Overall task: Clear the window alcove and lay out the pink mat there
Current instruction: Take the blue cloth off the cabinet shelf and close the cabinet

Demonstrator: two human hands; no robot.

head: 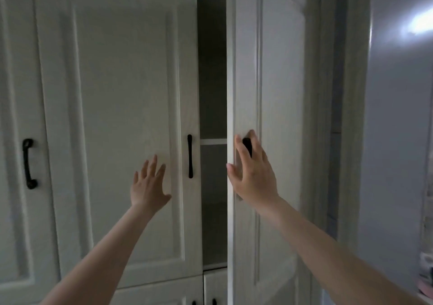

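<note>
No text, label, brand, number or sign can be read anywhere in view. The white panelled wooden cupboard doors (112,122) carry no lettering, and their black metal handles (190,156) are plain. The blurred, pale clutter (427,272) at about four o'clock, at the right edge, is too indistinct to show any print.

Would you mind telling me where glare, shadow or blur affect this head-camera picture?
Head view: a bright glare patch blows out the upper right wall; the interior of the white panelled wardrobe lies in deep shadow; the right hand on the open door looks soft.
</note>
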